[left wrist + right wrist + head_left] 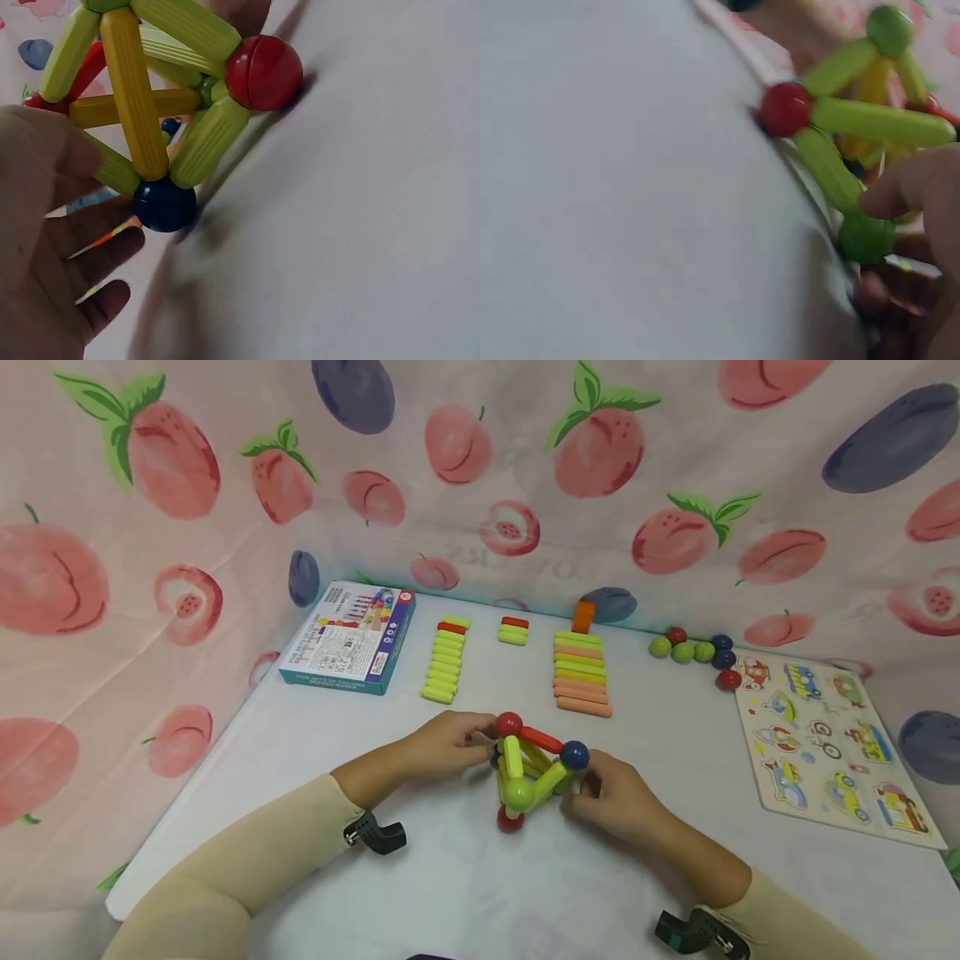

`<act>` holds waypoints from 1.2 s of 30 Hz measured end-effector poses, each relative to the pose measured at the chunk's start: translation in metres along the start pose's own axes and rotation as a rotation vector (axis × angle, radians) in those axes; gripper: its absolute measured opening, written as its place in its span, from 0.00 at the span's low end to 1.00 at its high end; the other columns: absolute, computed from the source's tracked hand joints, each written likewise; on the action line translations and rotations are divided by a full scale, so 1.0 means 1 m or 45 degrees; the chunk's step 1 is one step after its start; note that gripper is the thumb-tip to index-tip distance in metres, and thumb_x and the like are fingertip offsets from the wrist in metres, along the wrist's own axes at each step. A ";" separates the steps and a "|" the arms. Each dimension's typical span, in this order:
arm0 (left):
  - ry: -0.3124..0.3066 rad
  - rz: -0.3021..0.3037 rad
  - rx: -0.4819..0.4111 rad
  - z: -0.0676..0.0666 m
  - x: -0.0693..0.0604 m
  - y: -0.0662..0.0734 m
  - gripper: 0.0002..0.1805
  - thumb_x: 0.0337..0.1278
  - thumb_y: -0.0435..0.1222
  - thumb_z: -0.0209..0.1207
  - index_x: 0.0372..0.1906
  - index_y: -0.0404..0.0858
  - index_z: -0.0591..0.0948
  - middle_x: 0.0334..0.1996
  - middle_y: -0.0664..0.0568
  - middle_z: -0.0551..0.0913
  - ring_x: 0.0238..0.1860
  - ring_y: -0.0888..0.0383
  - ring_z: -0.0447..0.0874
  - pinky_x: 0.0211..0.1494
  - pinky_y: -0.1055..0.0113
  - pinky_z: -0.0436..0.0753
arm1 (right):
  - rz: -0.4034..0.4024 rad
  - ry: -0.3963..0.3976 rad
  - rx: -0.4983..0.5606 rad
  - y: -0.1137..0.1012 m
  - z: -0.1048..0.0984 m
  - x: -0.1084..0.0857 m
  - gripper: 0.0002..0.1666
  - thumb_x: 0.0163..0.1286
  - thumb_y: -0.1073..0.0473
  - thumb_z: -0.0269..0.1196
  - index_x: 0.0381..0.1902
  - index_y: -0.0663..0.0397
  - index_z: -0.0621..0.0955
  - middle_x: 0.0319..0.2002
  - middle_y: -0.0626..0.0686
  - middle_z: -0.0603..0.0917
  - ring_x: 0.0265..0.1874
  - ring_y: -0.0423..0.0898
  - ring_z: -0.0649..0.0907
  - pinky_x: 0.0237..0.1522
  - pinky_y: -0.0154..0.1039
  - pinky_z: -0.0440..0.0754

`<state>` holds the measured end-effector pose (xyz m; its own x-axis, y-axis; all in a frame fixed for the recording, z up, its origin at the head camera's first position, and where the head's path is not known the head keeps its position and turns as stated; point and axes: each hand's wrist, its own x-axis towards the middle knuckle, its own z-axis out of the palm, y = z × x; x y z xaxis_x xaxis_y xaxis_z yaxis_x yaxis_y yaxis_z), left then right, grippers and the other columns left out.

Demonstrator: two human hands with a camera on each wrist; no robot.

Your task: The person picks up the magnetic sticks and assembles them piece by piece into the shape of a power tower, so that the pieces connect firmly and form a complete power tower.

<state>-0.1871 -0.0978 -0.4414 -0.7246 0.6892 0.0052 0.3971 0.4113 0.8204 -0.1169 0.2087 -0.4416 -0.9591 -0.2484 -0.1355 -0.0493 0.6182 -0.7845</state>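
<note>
A framework of colored rods and balls (pixel 534 768) is between the person's two hands at the near middle of the white table (pixel 465 885), its lower red ball (pixel 510 819) at the tabletop. The left hand (pixel 450 743) meets its left side by the upper red ball (pixel 508 724); three of its fingers are spread apart behind, and whether the thumb and forefinger pinch or merely touch cannot be told. The right hand (pixel 622 797) pinches the right side, thumb against a lime rod (pixel 827 169) and fingers bent behind the darker green ball (pixel 867 238). A red rod (pixel 541 740) joins the upper red ball to a blue ball (pixel 574 755); lime and yellow rods make up the other sides. Farther back, from left to right, lie a printed toy box (pixel 348 639), a column of short lime rods with one red (pixel 444 664), a small stack of three short rods (pixel 513 632), a column of longer lime, yellow and peach rods (pixel 581 675) with an orange piece (pixel 582 617) behind it, seven loose balls (pixel 682 652), and a vehicle puzzle board (pixel 806 777).
</note>
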 end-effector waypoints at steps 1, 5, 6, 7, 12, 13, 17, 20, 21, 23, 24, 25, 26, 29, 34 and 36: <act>-0.013 -0.003 0.049 0.000 -0.001 -0.001 0.20 0.75 0.36 0.61 0.67 0.46 0.83 0.57 0.61 0.88 0.63 0.61 0.82 0.66 0.59 0.81 | -0.047 -0.017 -0.106 0.002 0.004 -0.001 0.17 0.67 0.57 0.73 0.53 0.50 0.85 0.30 0.47 0.79 0.31 0.47 0.77 0.29 0.38 0.75; -0.007 0.011 0.178 0.001 -0.009 -0.003 0.15 0.68 0.38 0.70 0.58 0.45 0.88 0.49 0.62 0.90 0.55 0.61 0.85 0.63 0.58 0.82 | -0.149 0.014 -0.227 0.000 0.008 0.010 0.15 0.66 0.57 0.76 0.50 0.49 0.87 0.27 0.46 0.79 0.28 0.46 0.77 0.28 0.38 0.76; -0.006 0.015 0.195 0.001 -0.011 -0.004 0.15 0.66 0.38 0.72 0.55 0.45 0.89 0.46 0.64 0.90 0.52 0.62 0.85 0.61 0.59 0.83 | -0.158 0.009 -0.231 -0.001 0.007 0.016 0.15 0.67 0.59 0.75 0.51 0.49 0.88 0.29 0.46 0.81 0.28 0.46 0.77 0.29 0.38 0.77; -0.007 0.024 0.208 0.001 -0.014 -0.004 0.14 0.64 0.39 0.74 0.53 0.45 0.90 0.44 0.65 0.90 0.50 0.62 0.85 0.59 0.60 0.83 | -0.154 -0.005 -0.224 -0.002 0.006 0.023 0.16 0.67 0.60 0.74 0.52 0.50 0.88 0.31 0.46 0.83 0.29 0.46 0.78 0.30 0.39 0.78; -0.045 0.149 0.291 0.009 -0.026 0.000 0.15 0.53 0.45 0.81 0.46 0.52 0.92 0.37 0.73 0.88 0.39 0.67 0.81 0.49 0.65 0.81 | -0.082 -0.233 -0.041 -0.010 0.005 0.060 0.19 0.71 0.62 0.69 0.59 0.51 0.88 0.37 0.49 0.89 0.30 0.47 0.82 0.34 0.40 0.82; -0.042 0.195 0.321 0.012 -0.028 0.002 0.15 0.52 0.46 0.82 0.45 0.52 0.93 0.36 0.73 0.87 0.37 0.69 0.80 0.47 0.66 0.80 | -0.072 -0.288 -0.008 -0.012 0.006 0.067 0.19 0.72 0.61 0.68 0.60 0.50 0.88 0.37 0.48 0.89 0.32 0.47 0.83 0.36 0.40 0.83; 0.020 0.343 0.446 0.027 -0.034 0.008 0.17 0.47 0.53 0.83 0.42 0.52 0.94 0.30 0.73 0.86 0.32 0.74 0.76 0.42 0.69 0.75 | -0.072 -0.495 0.133 -0.021 0.013 0.086 0.18 0.73 0.63 0.67 0.59 0.50 0.89 0.42 0.49 0.92 0.40 0.48 0.86 0.46 0.40 0.85; 0.079 0.375 0.494 0.036 -0.037 0.012 0.19 0.46 0.55 0.83 0.41 0.51 0.94 0.29 0.71 0.86 0.31 0.76 0.75 0.39 0.70 0.72 | -0.071 -0.586 0.200 -0.024 0.016 0.093 0.18 0.73 0.63 0.68 0.59 0.50 0.90 0.46 0.50 0.93 0.44 0.48 0.87 0.47 0.40 0.86; 0.087 0.382 0.508 0.037 -0.038 0.012 0.19 0.47 0.56 0.82 0.40 0.51 0.94 0.29 0.71 0.87 0.31 0.76 0.75 0.38 0.70 0.71 | -0.067 -0.610 0.204 -0.025 0.016 0.094 0.19 0.73 0.63 0.68 0.59 0.50 0.90 0.46 0.50 0.93 0.44 0.48 0.87 0.47 0.40 0.86; 0.063 0.375 0.511 0.035 -0.039 0.012 0.20 0.47 0.57 0.82 0.41 0.52 0.94 0.31 0.71 0.87 0.33 0.75 0.77 0.39 0.69 0.72 | -0.054 -0.635 0.195 -0.027 0.012 0.094 0.18 0.73 0.63 0.67 0.59 0.51 0.89 0.46 0.50 0.92 0.42 0.48 0.87 0.45 0.40 0.86; 0.031 0.360 0.491 0.032 -0.040 0.011 0.20 0.48 0.57 0.81 0.42 0.52 0.94 0.32 0.72 0.87 0.35 0.75 0.78 0.41 0.69 0.73 | -0.046 -0.645 0.189 -0.027 0.008 0.095 0.18 0.74 0.63 0.67 0.60 0.52 0.89 0.46 0.51 0.92 0.41 0.49 0.86 0.44 0.40 0.86; -0.013 0.340 0.455 0.026 -0.040 0.011 0.19 0.50 0.57 0.81 0.43 0.52 0.93 0.34 0.72 0.87 0.37 0.74 0.79 0.43 0.69 0.74 | -0.045 -0.642 0.170 -0.028 0.003 0.097 0.18 0.74 0.63 0.66 0.59 0.52 0.88 0.46 0.51 0.91 0.41 0.49 0.86 0.43 0.40 0.86; -0.053 0.311 0.396 0.019 -0.040 0.009 0.17 0.53 0.55 0.80 0.43 0.53 0.93 0.34 0.72 0.87 0.39 0.73 0.80 0.45 0.68 0.77 | -0.040 -0.626 0.130 -0.030 -0.004 0.100 0.16 0.75 0.62 0.66 0.59 0.52 0.88 0.46 0.51 0.91 0.39 0.49 0.85 0.41 0.40 0.86; -0.059 0.200 0.158 -0.006 -0.036 0.009 0.09 0.63 0.47 0.75 0.44 0.50 0.91 0.38 0.69 0.87 0.44 0.66 0.83 0.54 0.61 0.82 | -0.072 -0.479 -0.047 -0.037 -0.025 0.118 0.14 0.78 0.60 0.65 0.58 0.52 0.88 0.47 0.49 0.90 0.39 0.50 0.83 0.40 0.41 0.85; 0.176 0.169 -0.045 -0.028 -0.015 0.021 0.15 0.75 0.42 0.64 0.61 0.47 0.86 0.52 0.62 0.87 0.55 0.59 0.82 0.61 0.45 0.81 | -0.260 -0.175 -0.733 -0.046 -0.041 0.172 0.24 0.80 0.52 0.65 0.70 0.49 0.83 0.59 0.52 0.84 0.54 0.53 0.82 0.59 0.50 0.82; 0.204 0.188 -0.053 -0.026 -0.008 0.025 0.20 0.76 0.42 0.63 0.67 0.47 0.83 0.57 0.62 0.87 0.59 0.59 0.81 0.62 0.41 0.79 | -0.318 -0.145 -0.982 -0.047 -0.039 0.192 0.30 0.80 0.49 0.65 0.76 0.48 0.77 0.63 0.56 0.79 0.61 0.56 0.78 0.68 0.55 0.76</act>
<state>-0.1856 -0.1084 -0.4061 -0.7418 0.6352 0.2148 0.4841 0.2856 0.8271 -0.3097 0.1614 -0.4074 -0.8625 -0.4950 -0.1051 -0.4751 0.8636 -0.1687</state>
